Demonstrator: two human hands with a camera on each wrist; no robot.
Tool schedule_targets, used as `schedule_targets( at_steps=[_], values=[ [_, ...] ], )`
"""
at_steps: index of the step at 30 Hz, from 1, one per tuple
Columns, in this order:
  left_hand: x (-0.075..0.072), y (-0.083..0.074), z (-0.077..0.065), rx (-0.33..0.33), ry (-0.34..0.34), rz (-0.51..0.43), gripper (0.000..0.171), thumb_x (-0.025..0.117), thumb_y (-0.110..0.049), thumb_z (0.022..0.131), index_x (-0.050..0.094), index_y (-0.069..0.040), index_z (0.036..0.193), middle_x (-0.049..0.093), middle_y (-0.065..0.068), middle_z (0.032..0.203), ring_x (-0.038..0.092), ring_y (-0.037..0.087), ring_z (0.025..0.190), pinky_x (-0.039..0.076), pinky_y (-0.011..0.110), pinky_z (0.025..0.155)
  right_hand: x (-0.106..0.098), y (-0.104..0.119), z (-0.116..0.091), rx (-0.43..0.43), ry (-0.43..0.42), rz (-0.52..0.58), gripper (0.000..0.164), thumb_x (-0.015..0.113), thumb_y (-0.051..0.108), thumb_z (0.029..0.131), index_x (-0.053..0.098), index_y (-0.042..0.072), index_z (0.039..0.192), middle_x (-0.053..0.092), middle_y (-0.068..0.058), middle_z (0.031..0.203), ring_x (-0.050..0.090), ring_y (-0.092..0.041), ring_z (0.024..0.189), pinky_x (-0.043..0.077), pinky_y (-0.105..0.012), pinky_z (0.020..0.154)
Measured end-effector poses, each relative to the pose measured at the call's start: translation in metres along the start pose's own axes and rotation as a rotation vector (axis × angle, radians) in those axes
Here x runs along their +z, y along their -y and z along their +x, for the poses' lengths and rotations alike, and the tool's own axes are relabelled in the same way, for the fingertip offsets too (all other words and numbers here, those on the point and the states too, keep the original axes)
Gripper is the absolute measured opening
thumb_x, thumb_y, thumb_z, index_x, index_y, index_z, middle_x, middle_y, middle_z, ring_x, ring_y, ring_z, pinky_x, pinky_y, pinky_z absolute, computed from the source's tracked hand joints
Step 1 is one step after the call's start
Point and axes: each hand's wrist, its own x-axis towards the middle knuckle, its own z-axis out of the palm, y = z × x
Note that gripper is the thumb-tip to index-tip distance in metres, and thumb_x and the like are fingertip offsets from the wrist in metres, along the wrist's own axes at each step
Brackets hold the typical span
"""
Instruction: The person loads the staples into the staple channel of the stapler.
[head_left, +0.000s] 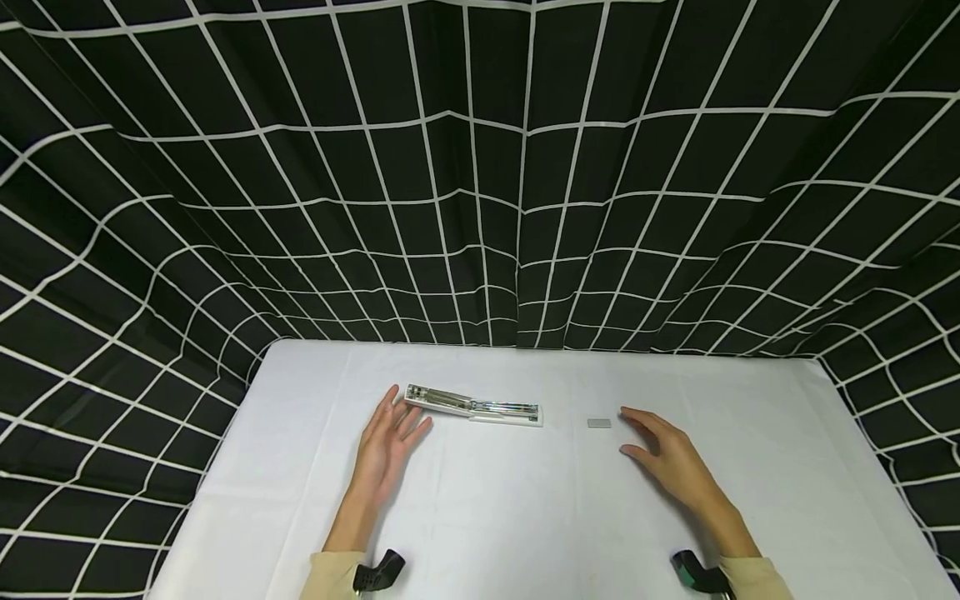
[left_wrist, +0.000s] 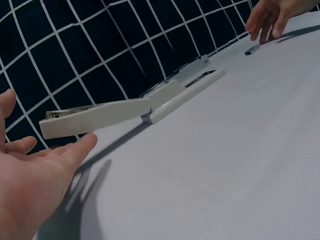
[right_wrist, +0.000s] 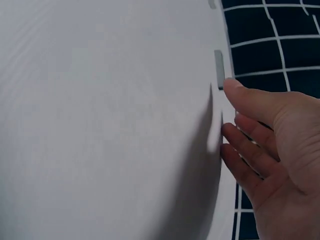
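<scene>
Near the table's (head_left: 750, 517) far edge, mid-width, lies an opened-out stapler (head_left: 474, 404), its lid raised off the cloth in the left wrist view. Just beside its left end hovers the left hand (head_left: 388, 446), fingers spread, holding nothing. Right of it, apart, lies a staple strip (head_left: 598, 423), just off the right hand's (head_left: 663, 454) relaxed fingertips. Bare white cloth toward the near edge; checked black curtain (head_left: 480, 167) behind.

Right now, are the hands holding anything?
No. The left hand lies open beside the opened white stapler; the right hand hovers open by the small grey staple strip.
</scene>
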Motion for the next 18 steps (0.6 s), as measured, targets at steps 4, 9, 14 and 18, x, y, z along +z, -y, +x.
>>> schedule_targets(
  at_steps=[4,9,14,18],
  values=[
    [0.000,0.004,0.004,-0.011,0.003,-0.070,0.056,0.027,-0.021,0.109,0.003,-0.005,0.157,0.011,0.028,0.158,0.016,0.043,0.145,0.028,0.053,0.116,0.006,0.002,0.007,0.006,0.008,-0.001,0.056,0.079,0.005,0.080,0.058,0.001,0.132,0.061,-0.019,0.129,0.055,-0.039,0.121,0.044,-0.053,0.100],
    [-0.001,0.008,0.008,-0.010,0.035,-0.128,0.060,0.028,-0.026,0.109,-0.001,-0.008,0.157,0.004,0.025,0.160,0.010,0.040,0.147,0.020,0.060,0.116,0.015,0.004,0.019,-0.014,-0.022,0.033,0.056,0.081,0.003,0.077,0.061,0.002,0.129,0.067,-0.013,0.119,0.065,-0.030,0.106,0.050,-0.047,0.093],
    [-0.001,0.013,0.011,-0.006,0.058,-0.167,0.061,0.027,-0.029,0.109,-0.002,-0.007,0.157,0.004,0.024,0.161,0.010,0.040,0.147,0.019,0.062,0.116,0.020,0.007,0.028,-0.032,-0.014,0.078,0.054,0.081,0.002,0.077,0.062,0.001,0.127,0.071,-0.008,0.112,0.067,-0.027,0.103,0.050,-0.043,0.093],
    [0.001,0.016,0.013,-0.002,0.045,-0.200,0.061,0.030,-0.029,0.108,0.002,-0.005,0.156,0.009,0.025,0.160,0.013,0.041,0.146,0.021,0.060,0.116,0.021,0.007,0.031,-0.030,-0.014,0.064,0.050,0.081,0.001,0.077,0.064,0.002,0.124,0.073,-0.003,0.103,0.067,-0.024,0.100,0.048,-0.042,0.094]
  ],
)
